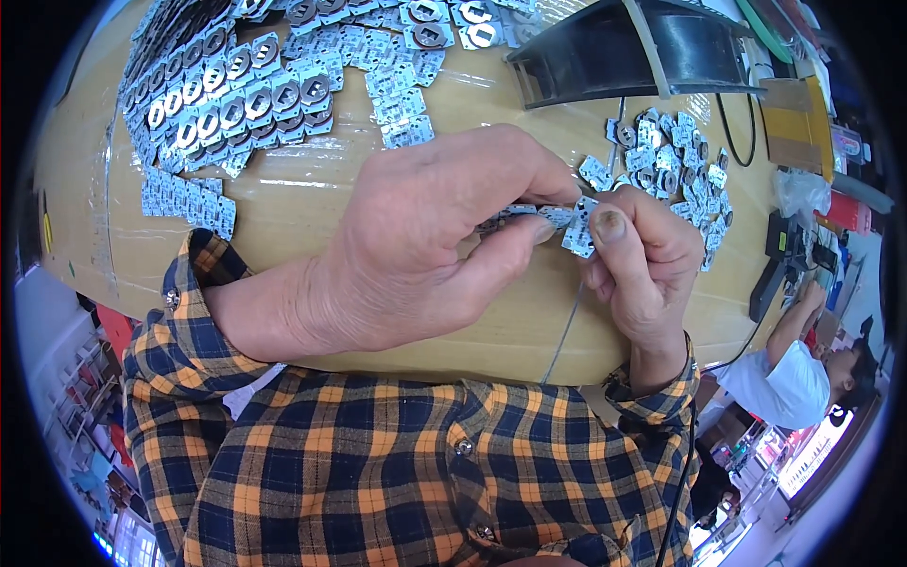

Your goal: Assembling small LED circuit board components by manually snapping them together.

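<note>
My left hand [425, 222] is closed around a short row of overlapping small circuit boards [520, 212], partly hidden by its fingers and thumb. Between the thumb and fingers of my right hand [652, 250] is a single small circuit board [576, 231], white with dark marks, tilted up beside the end of that row. The two hands nearly meet over the table [312, 203]. Beyond my right hand lies a loose heap of similar circuit boards [675, 156], some showing round parts.
Overlapping rows of circuit boards [227, 94] cover the far left, with a shorter row [189, 200] nearer me. A black curved tray [586, 61] with a pale band stands at the far right. Past the right edge are a black device [777, 250] and another person [784, 383].
</note>
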Tool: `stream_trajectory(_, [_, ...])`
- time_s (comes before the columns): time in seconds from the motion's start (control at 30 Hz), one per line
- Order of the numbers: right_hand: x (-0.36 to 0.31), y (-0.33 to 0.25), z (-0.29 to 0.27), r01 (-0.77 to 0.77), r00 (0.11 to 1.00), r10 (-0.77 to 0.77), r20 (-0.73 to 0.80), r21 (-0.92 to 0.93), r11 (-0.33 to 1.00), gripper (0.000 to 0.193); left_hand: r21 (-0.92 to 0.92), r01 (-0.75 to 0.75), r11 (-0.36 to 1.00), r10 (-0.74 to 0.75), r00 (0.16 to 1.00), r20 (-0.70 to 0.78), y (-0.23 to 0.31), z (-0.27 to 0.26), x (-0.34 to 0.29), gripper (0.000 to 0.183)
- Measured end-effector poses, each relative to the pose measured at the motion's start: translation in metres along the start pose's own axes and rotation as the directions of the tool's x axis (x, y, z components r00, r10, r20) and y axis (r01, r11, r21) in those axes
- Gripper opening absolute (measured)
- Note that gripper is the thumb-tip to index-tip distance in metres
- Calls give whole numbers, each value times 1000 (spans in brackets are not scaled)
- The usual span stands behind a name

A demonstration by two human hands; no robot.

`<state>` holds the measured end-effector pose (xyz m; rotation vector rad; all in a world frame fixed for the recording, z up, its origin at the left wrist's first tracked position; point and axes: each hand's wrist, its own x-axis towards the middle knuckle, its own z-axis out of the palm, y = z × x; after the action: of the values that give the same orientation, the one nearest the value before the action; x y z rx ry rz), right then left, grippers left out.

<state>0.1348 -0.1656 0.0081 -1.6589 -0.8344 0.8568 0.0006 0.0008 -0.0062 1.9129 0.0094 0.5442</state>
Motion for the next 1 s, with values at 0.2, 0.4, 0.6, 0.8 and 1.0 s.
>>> stream_trajectory(0.2, [-1,-2,0,-31,999,31,-8,7,999,30,-32,14,999,-16,998,-61,-3,3,-1,23])
stream_trajectory(0.4, [2,-3,1,-82,996,84,-35,68,994,30,30,-5,1000,7,997,-71,-7,-1,1,17])
stream_trajectory(0.6, [3,-1,0,1,996,-9,-88,-92,996,31,-75,-168,983,172,984,43,-3,13,-3,20])
stream_trajectory(0.8, [1,-5,-6,26,989,-51,-138,-179,984,30,-74,54,996,-50,997,56,2,-3,2,20])
stream_trajectory(1.0, [1,-17,-4,-76,991,74,-114,-6,997,31,-232,123,965,-130,991,-17,-5,9,-3,22])
